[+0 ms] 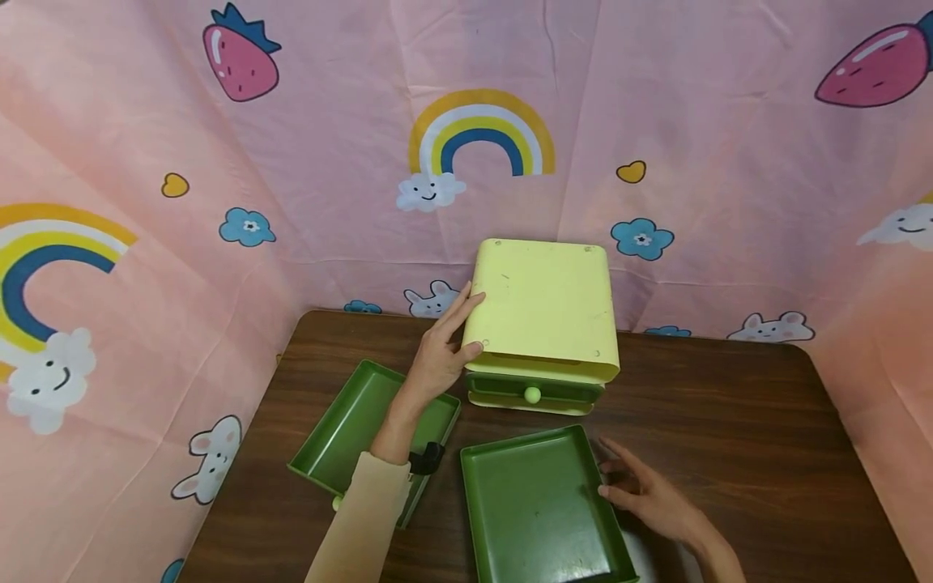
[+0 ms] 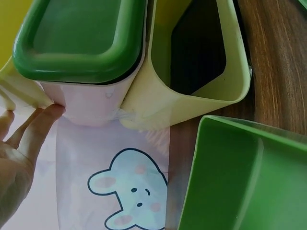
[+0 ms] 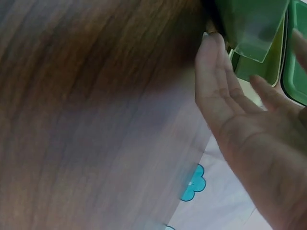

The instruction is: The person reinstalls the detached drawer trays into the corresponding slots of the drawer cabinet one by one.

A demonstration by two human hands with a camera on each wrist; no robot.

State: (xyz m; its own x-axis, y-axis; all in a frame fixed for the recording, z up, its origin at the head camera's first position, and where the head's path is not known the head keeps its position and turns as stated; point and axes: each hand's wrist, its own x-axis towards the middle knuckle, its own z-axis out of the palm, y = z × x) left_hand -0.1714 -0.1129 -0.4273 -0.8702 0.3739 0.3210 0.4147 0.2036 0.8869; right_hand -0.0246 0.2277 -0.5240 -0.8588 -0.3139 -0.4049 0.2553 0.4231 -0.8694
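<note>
A pale yellow drawer cabinet (image 1: 543, 300) stands near the back of the table. My left hand (image 1: 437, 364) rests on its upper left side, fingers stretched out. One green drawer (image 1: 503, 387) with a round light green knob sits in the cabinet's middle tier. The tier nearest the table, a hollow compartment (image 2: 235, 72), holds no drawer in the left wrist view. In front lies a loose green drawer (image 1: 535, 514), its hollow side up. My right hand (image 1: 649, 498) is beside that drawer's right edge, fingers extended; whether it touches is hard to tell.
A second loose green drawer (image 1: 342, 429) lies at the left, partly under my left forearm. Brown wood-grain table (image 1: 743, 437) extends to the right of the cabinet. A pink patterned cloth (image 1: 350, 162) hangs behind and along both sides.
</note>
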